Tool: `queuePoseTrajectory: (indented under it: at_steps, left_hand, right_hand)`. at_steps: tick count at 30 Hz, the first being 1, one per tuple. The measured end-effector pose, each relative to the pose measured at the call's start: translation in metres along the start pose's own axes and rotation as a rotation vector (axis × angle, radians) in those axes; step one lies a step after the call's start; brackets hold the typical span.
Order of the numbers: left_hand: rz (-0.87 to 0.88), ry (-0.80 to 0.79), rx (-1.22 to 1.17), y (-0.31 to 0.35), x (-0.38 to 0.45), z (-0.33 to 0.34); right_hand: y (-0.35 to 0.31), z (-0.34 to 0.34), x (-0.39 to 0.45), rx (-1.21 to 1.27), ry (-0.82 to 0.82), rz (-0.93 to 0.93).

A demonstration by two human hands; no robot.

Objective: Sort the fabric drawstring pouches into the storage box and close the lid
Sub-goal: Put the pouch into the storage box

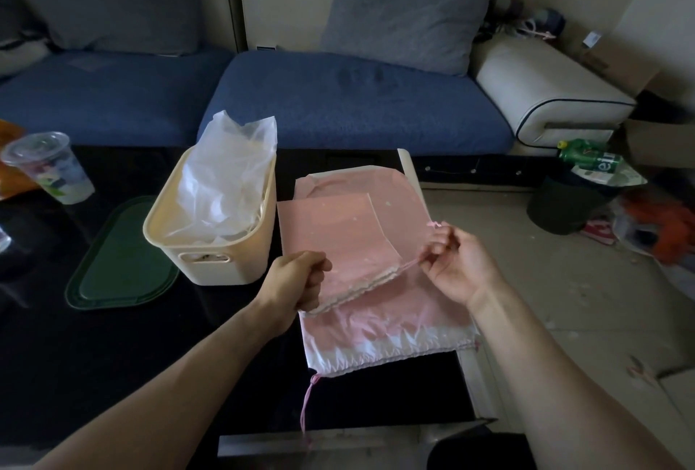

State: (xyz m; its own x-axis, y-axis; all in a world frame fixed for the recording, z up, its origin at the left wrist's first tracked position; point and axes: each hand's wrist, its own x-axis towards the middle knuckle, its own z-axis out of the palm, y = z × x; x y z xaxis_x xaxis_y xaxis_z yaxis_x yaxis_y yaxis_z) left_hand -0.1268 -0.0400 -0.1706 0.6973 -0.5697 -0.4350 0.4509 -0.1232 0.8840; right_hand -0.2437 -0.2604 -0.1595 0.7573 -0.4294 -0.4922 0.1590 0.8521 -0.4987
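where both hands [297, 281] pinch: soft, perhaps cotton pouch [338, 244]

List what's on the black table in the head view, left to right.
Plastic cup → green lid → cream storage box → left hand → pink pouches → right hand.

At centre frame we see the left hand [301, 277] gripping the ruffled edge of a small pink fabric drawstring pouch [334, 240], while the right hand [455, 262] pinches its pink cord [408, 265]. It lies atop a larger pink pouch [380, 323]. Left of them stands a cream plastic storage box [210, 240] holding crumpled white plastic, with a green lid [120, 262] flat on the black table [113, 356].
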Motion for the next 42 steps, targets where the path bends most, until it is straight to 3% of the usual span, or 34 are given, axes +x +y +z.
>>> queuePoseTrajectory:
  at_steps: [2,7,10,13,21,26,32,36,39,42]
  left_hand:
    - [-0.017,-0.034,-0.086,0.006,-0.001,-0.003]
    - [0.08,-0.096,-0.125,0.018,-0.006,-0.012]
    - [0.144,-0.125,0.245,0.022,-0.013,-0.016]
    - [0.172,-0.135,0.616,0.025,-0.02,-0.019]
    - [0.119,-0.18,0.861,0.024,-0.015,-0.042]
    - [0.225,-0.061,0.878,0.022,-0.008,-0.051]
    - [0.282,-0.033,0.965,0.017,-0.002,-0.044]
    - [0.34,0.058,1.09,0.006,-0.005,-0.038]
    - [0.364,0.122,1.055,-0.002,-0.006,-0.036]
    - [0.389,0.086,0.961,0.003,-0.007,-0.034]
  right_hand:
    - [-0.003,-0.001,0.002,-0.054,-0.042,0.032]
    - [-0.011,-0.008,-0.002,-0.662,-0.042,0.026]
    - [-0.016,-0.011,-0.01,-0.911,-0.052,0.079]
    - [-0.02,-0.012,-0.016,-1.014,-0.064,0.146]
    - [-0.044,-0.022,-0.026,-1.118,-0.022,0.19]
    - [-0.06,-0.038,-0.031,-1.167,0.146,0.122]
    - [-0.063,-0.045,-0.031,-1.236,0.297,0.05]
    - [-0.048,-0.037,-0.027,-1.408,0.355,0.06]
    - [-0.039,-0.027,-0.026,-1.591,0.367,0.075]
    - [-0.034,-0.015,-0.027,-1.722,0.3,-0.165]
